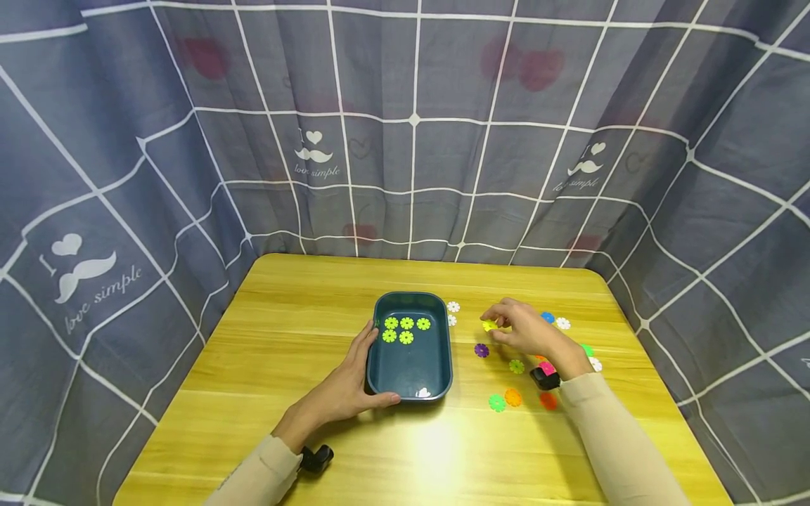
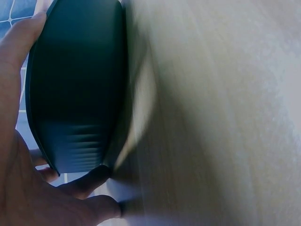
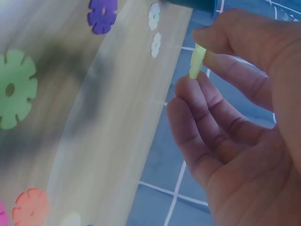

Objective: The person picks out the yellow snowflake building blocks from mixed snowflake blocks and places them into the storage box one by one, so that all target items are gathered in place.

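My left hand (image 1: 344, 385) holds a dark teal plastic tray (image 1: 411, 376), its thumb at the near rim and its fingers along the left side. Inside the tray's far half lie several yellow-green snowflake discs (image 1: 407, 323) in two rows. The left wrist view shows the tray's outer wall (image 2: 77, 84) between thumb and fingers. To the right of the tray, my right hand (image 1: 522, 329) pinches a yellow snowflake disc (image 3: 197, 61) by its edge between thumb and fingertips, above the table.
Loose snowflake discs lie on the wooden table (image 1: 285, 309) at the right: purple (image 1: 481, 350), yellow-green (image 1: 517, 366), green (image 1: 497, 403), orange (image 1: 513, 398), red (image 1: 548, 401), blue (image 1: 548, 318) and white (image 1: 453, 307). A checked grey curtain (image 1: 380, 154) surrounds the table's far side and flanks.
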`<state>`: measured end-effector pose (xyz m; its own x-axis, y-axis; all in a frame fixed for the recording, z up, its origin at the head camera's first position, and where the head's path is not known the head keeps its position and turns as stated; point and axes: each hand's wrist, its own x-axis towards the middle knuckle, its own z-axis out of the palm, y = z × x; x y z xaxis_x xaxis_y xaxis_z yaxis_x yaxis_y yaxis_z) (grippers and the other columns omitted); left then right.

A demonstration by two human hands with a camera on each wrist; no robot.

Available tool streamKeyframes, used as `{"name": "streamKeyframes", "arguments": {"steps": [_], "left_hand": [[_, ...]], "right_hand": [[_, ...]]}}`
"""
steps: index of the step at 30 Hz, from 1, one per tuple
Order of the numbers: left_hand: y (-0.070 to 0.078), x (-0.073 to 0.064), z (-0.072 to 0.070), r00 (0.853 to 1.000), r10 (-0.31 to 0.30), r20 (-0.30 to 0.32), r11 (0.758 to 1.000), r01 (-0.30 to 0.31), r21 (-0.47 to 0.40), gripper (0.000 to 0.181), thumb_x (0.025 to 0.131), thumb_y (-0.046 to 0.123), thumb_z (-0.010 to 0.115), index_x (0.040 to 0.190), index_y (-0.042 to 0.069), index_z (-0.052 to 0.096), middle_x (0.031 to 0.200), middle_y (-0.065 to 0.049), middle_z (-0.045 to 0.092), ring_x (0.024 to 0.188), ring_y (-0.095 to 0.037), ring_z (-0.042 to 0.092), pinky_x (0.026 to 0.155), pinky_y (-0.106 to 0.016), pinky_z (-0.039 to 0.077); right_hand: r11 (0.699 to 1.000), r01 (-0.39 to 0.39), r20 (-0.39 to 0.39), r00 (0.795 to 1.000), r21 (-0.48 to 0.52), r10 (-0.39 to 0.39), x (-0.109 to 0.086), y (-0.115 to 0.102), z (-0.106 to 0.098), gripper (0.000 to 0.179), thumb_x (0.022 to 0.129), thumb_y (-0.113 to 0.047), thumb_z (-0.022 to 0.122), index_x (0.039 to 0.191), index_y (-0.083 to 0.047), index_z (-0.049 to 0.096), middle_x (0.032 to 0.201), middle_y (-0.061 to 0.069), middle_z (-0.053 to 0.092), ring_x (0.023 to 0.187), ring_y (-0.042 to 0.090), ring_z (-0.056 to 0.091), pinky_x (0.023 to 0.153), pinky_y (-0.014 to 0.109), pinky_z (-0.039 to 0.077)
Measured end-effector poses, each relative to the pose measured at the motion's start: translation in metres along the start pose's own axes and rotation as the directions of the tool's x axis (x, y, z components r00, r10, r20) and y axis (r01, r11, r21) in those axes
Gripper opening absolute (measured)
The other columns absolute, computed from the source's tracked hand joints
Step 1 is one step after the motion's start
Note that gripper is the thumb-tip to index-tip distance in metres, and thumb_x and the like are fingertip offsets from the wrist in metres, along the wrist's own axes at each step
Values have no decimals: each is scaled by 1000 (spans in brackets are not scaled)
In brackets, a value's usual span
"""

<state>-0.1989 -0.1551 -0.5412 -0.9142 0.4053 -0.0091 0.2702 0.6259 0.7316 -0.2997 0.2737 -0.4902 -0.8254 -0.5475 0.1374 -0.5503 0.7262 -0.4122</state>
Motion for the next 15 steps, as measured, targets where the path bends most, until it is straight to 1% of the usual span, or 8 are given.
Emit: {"name": "streamKeyframes", "arguments": {"steps": [5,11,15], "left_hand": [[1,1,0,1000,1,-3,1000,-1,1,143,90,66,96,189,16,6,199,1,-7,176,-48,35,134,-71,46],[1,1,0,1000,2,-5,1000,-2,3,143,90,65,97,189,15,6,199,0,-7,175,-48,38,133,-71,47],[1,0,0,1000,1,-5,1000,-1,-1,143,90,65,97,189,15,7,199,-1,-6,176,-48,36,133,-71,46]], "right_hand": [[999,41,-16,999,-14,-42,4,-7,-2,27,101,-8,87,128,-5,84,107,7,75,96,26,70,83,34,57],[999,38,-3,999,-36,-38,6,-14,-2,29,102,-8,88,131,-6,84,113,7,76,100,30,72,87,37,60],[999,33,14,999,-33,-33,8,-19,-2,30,103,-8,87,133,-5,84,118,8,77,102,31,72,92,43,65]]}}
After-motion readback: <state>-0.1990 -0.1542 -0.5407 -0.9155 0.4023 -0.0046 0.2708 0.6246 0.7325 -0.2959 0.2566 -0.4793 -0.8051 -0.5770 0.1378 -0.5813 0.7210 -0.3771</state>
